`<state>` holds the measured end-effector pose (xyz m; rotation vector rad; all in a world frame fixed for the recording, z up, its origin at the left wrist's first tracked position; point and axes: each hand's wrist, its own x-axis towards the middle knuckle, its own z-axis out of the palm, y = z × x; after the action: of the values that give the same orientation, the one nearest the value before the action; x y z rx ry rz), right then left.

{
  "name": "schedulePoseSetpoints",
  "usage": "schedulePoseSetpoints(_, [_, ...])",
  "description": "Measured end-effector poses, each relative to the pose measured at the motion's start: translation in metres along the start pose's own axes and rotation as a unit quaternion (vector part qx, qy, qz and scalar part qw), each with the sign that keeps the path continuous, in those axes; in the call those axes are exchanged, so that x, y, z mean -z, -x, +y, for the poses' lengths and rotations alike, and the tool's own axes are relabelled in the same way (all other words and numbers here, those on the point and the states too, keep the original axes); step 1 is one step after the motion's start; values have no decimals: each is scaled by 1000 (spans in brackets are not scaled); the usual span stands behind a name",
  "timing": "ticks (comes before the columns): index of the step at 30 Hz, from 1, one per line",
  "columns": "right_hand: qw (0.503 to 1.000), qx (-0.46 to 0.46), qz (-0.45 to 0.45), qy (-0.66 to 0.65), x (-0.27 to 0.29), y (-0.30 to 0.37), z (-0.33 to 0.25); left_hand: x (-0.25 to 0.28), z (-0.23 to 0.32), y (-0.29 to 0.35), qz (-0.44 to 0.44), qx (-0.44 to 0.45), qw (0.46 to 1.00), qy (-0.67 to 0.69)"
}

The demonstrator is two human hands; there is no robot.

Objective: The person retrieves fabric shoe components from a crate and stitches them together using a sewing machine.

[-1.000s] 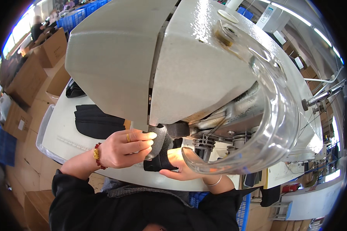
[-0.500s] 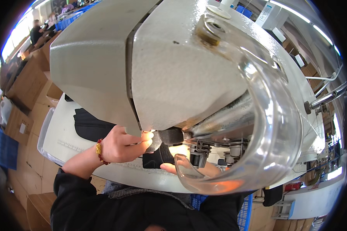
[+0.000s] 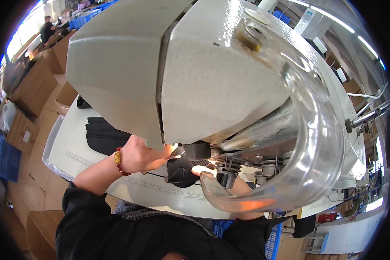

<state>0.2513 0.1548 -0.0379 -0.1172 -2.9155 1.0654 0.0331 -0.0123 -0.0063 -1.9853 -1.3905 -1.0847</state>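
Observation:
A black fabric piece [image 3: 180,172] with a rounded lower edge lies under the head of a sewing machine [image 3: 221,78]. My left hand [image 3: 139,155], with a red beaded bracelet at the wrist, is closed, its fingertips pinching the piece's left side beside the needle area. On the piece's right side rests my right hand [image 3: 202,169]; a lit fingertip shows, while most of the hand is hidden behind the metal parts and clear plastic guard [image 3: 320,143]. The needle itself is out of sight behind the machine head.
More black fabric [image 3: 102,136] lies on the white table [image 3: 73,154], left of my hand. A printed ruler strip runs along the table. Cardboard boxes [image 3: 34,93] and a blue crate [image 3: 6,160] stand on the floor at left. A person [image 3: 47,29] sits far off.
The view has shifted slightly, so the machine appears farther right. The fabric piece has turned between my hands, and its grey flap no longer stands up at my left fingertips. My right hand has moved up along it.

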Motion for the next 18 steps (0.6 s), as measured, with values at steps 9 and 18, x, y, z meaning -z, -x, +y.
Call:
schedulePoseSetpoints(9, [996,60,57,39,52,24,63,-11,4,16,-9,73,997,-12])
schedulePoseSetpoints(18, [983,108,122,82,44,-107,58,5,-12,13,-59,18,998,-28])
